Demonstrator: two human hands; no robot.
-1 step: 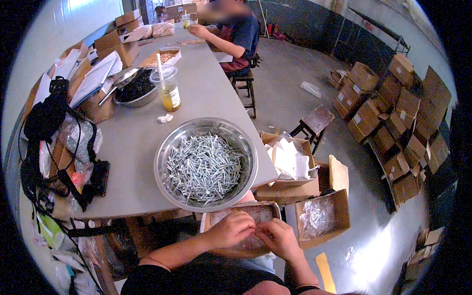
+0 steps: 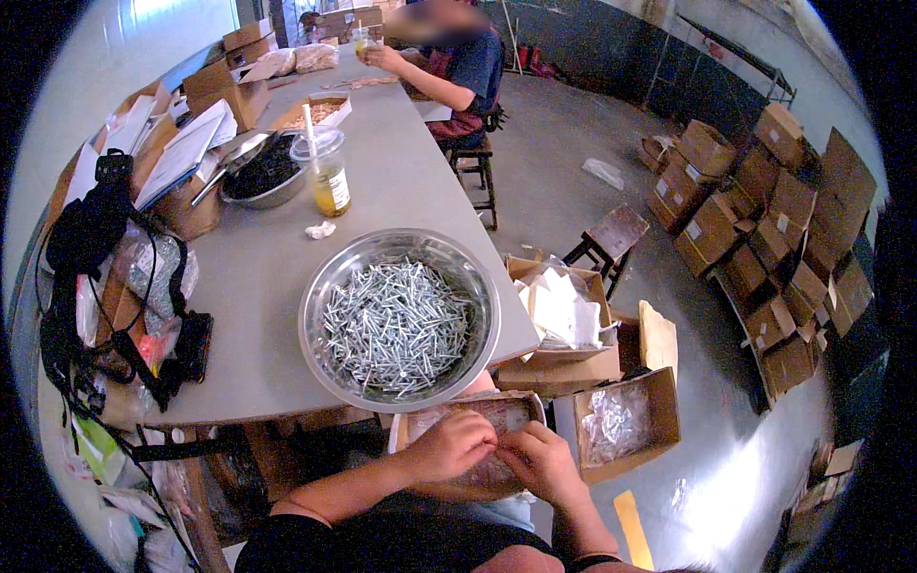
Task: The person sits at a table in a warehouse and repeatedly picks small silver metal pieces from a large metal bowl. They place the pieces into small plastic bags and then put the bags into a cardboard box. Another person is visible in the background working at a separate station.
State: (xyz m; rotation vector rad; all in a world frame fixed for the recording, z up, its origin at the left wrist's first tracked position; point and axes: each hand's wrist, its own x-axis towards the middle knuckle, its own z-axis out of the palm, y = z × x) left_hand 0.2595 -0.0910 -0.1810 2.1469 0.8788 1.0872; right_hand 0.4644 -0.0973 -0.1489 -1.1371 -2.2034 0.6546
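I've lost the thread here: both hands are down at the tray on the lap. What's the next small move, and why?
Probably lift the right hand to the bowl for more screws. Both hands, the left hand too, rest on the tray just below the table edge, and the bowl, heaped with screws, sits directly ahead. What the fingers hold is hidden.

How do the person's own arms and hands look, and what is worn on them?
Both forearms are bare, with no gloves on the left hand or the right hand. Dark short sleeves cover only the upper arms at the lower edge of the picture. A thin dark band seems to circle the right arm near the elbow. No rings or watch can be made out.
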